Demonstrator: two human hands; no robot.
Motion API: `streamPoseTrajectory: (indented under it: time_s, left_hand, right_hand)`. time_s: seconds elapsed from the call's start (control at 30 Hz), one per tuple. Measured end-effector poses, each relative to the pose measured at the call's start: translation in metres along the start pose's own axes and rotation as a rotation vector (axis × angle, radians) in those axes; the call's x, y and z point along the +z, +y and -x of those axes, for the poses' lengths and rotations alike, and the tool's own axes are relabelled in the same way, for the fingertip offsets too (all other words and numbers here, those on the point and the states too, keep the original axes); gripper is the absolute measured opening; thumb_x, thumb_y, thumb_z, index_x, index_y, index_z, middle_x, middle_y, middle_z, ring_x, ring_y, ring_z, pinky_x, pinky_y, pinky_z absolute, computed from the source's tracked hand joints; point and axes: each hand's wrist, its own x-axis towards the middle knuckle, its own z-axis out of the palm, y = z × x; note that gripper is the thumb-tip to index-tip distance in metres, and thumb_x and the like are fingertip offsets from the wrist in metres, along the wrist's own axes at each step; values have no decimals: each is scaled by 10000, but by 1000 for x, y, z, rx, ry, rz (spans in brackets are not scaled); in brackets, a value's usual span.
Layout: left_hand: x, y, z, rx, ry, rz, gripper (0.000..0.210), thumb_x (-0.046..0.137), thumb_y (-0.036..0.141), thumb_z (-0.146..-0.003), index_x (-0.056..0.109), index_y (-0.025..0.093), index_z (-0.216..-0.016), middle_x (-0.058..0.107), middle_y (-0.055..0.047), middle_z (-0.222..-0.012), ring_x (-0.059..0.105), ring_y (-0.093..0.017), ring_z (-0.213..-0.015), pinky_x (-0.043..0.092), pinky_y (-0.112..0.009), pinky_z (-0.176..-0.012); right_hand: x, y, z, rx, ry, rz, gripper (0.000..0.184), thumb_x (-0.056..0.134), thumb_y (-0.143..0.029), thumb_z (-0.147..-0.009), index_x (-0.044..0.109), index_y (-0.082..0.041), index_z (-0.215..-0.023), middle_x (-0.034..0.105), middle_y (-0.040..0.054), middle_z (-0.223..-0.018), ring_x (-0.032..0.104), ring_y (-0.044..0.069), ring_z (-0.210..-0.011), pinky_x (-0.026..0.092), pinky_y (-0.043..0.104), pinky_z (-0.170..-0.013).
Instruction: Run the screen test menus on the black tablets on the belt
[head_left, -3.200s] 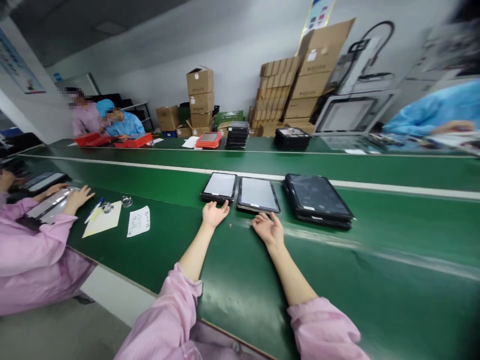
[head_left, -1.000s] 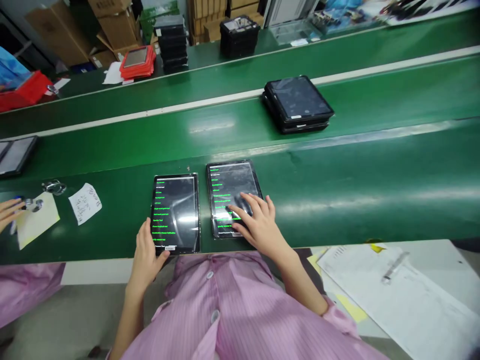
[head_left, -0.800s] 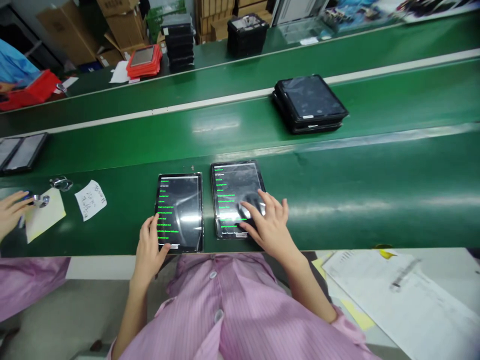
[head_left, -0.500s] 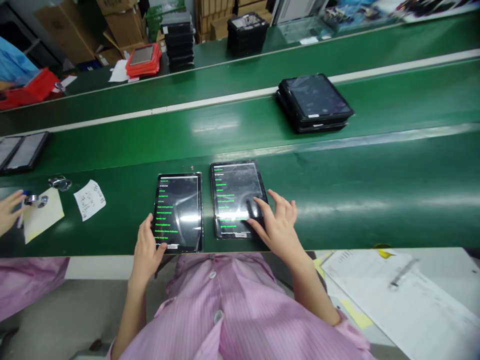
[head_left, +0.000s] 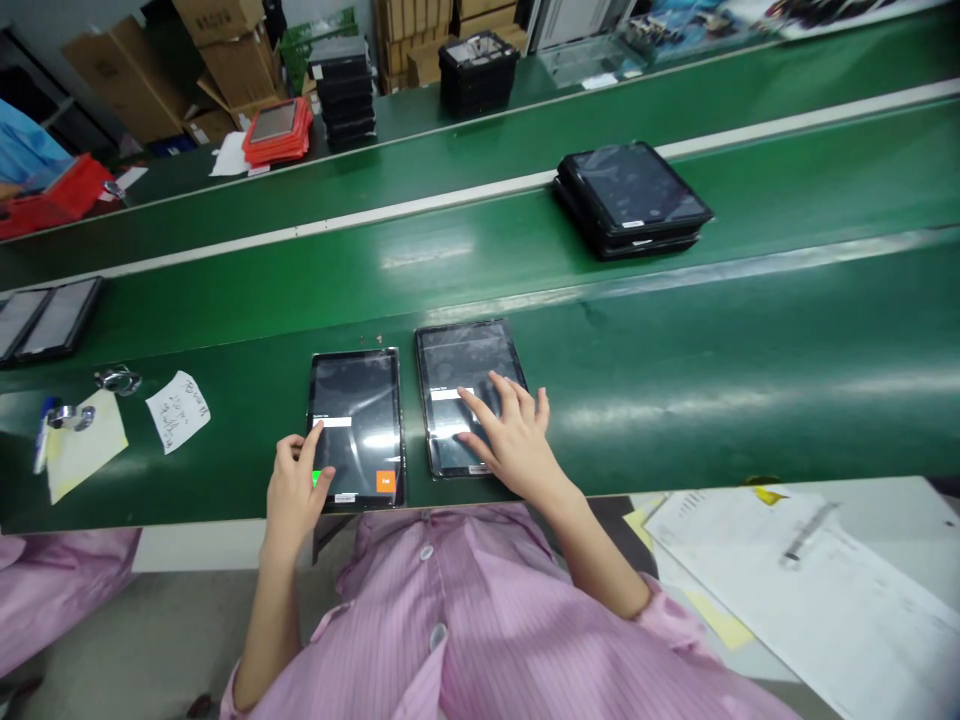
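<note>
Two black tablets lie side by side near the bench's front edge. The left tablet (head_left: 367, 420) shows a white bar, an orange button marked "Fail" at lower right and a bit of green at lower left. My left hand (head_left: 294, 490) is at its left edge, index finger reaching to the white bar and thumb over the green patch. On the right tablet (head_left: 469, 350) a similar white bar is lit. My right hand (head_left: 517, 440) hovers over or touches that screen, fingers spread, the index fingertip at the bar. Neither hand grips anything.
A stack of black tablets (head_left: 634, 200) sits farther back on the green bench. To the left lie a handwritten paper note (head_left: 178, 411), a yellow sheet (head_left: 94, 450), metal rings (head_left: 71, 417) and more tablets (head_left: 60, 315). Papers (head_left: 810, 570) cover a white surface at right.
Both tablet screens have switched from green text lists to a white bar. My right hand has moved left over its tablet; my left index finger has reached onto the screen. A co-worker's hand has left.
</note>
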Motion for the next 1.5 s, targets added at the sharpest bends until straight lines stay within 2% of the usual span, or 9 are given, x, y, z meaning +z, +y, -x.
streamPoseTrajectory:
  time_s: [0.17,0.27,0.53,0.73,0.9,1.07,1.2,1.37,1.5]
  left_hand:
    - [-5,-7,-8,-14,39,111,810,247,689,-971,157,181,-1595,533,-159,-1206,618,-283,-1014,547,-460,-865]
    - [-12,-6,-25,52,65,114,764,250,677,-976,265,182,-1557,466,-203,-1357,535,-332,-1246,476,-526,-1025]
    - [-7,41,-133,563,-209,-22,759,438,613,-967,214,205,-1566,137,-240,-1644,152,-396,-1533,174,-672,-1192]
    - [4,59,-145,774,-256,-56,801,504,665,-915,309,168,-1512,426,-227,-1497,370,-356,-1446,265,-576,-1194]
    - [8,55,-143,718,-185,-107,710,503,674,-910,468,170,-1409,521,-209,-1368,471,-369,-1346,252,-624,-1169]
    - [7,57,-151,771,-247,-63,803,431,697,-928,327,162,-1516,373,-221,-1548,326,-377,-1466,157,-646,-1203]
    - [-9,50,-145,840,-306,-14,657,383,638,-972,455,191,-1449,578,-146,-1370,509,-303,-1309,310,-517,-1173]
    - [-16,34,-145,584,-79,-144,655,250,645,-988,635,207,-1286,611,-159,-1208,558,-325,-1154,312,-606,-1080]
    - [-7,30,-150,529,-64,-175,635,197,633,-996,625,288,-1315,547,-157,-1315,510,-337,-1236,208,-661,-1107]
  right_hand:
    - [-2,11,0,61,26,0,528,478,-492,-977,474,-277,-1460,270,190,-1591,293,411,-1417,200,751,-1104]
    - [-4,30,-2,128,79,-3,552,431,-495,-987,459,-225,-1468,328,211,-1550,330,405,-1388,221,730,-1113]
    - [-5,66,-98,3,-33,-160,566,374,-438,-1001,370,-213,-1520,505,167,-1482,393,366,-1375,235,710,-1121]
    - [-12,57,-111,-168,-64,-158,443,387,-380,-1017,518,-192,-1397,650,163,-1324,523,342,-1295,79,752,-1139]
    - [-15,54,-114,-284,-20,-297,340,421,-362,-1011,631,-202,-1226,737,111,-1109,651,254,-1066,310,529,-1146]
    - [-3,57,-128,-184,60,-308,329,424,-360,-1009,648,-207,-1194,710,126,-1203,588,291,-1214,142,628,-1184]
    - [1,71,-119,-271,71,-427,356,384,-378,-1026,694,-225,-1114,757,63,-999,666,223,-998,256,502,-1167]
    - [7,87,-117,-107,219,-479,476,302,-386,-1041,753,-234,-1044,735,83,-1125,613,250,-1087,366,462,-1047]
    - [15,90,-120,31,288,-442,507,318,-387,-1029,797,-240,-952,685,104,-1210,561,273,-1155,368,474,-1034]
